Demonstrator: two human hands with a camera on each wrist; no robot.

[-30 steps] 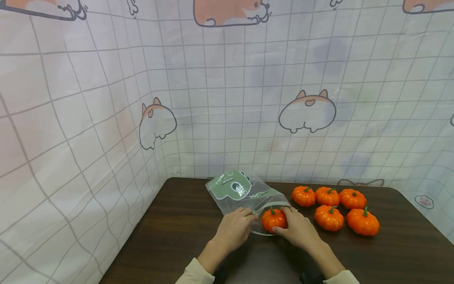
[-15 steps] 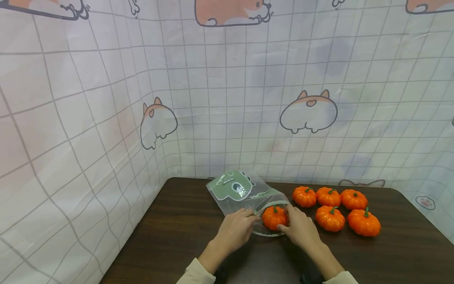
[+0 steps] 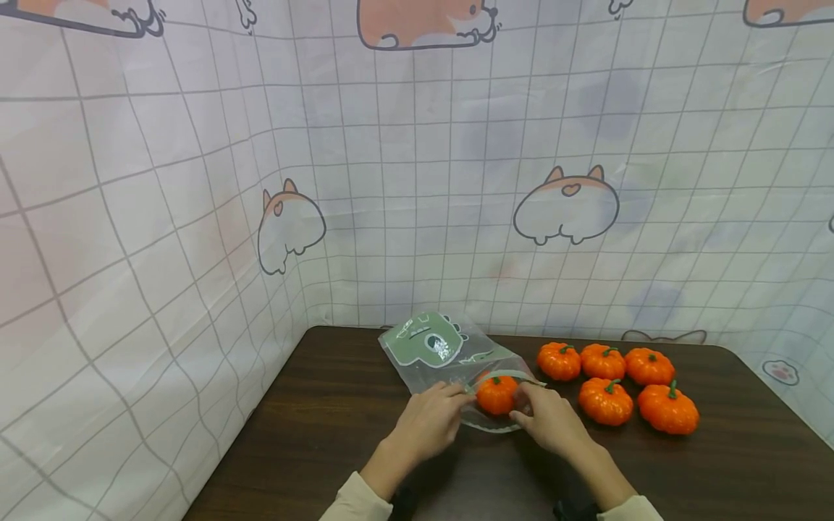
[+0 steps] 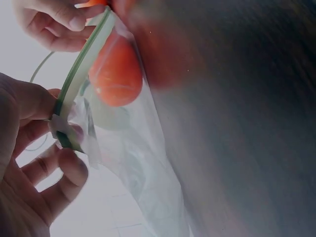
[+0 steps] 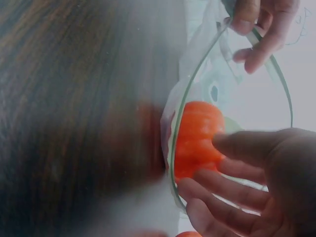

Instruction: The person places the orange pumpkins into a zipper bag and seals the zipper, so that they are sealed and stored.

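Sitting deeper in the bag [image 3: 426,344], the pumpkin [image 3: 496,396] has shifted left.

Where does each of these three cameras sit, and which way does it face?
Head: on the head, facing forward and down over the table, bag and pumpkins; left hand, right hand and sleeves show.
Left wrist: on that wrist, facing the left hand pinching the bag's rim; right hand's fingers show at upper left.
Right wrist: on that wrist, facing the right hand at the pumpkin in the bag; left hand's fingers show at top.
Shared: both wrist views catch this pumpkin and the rim.
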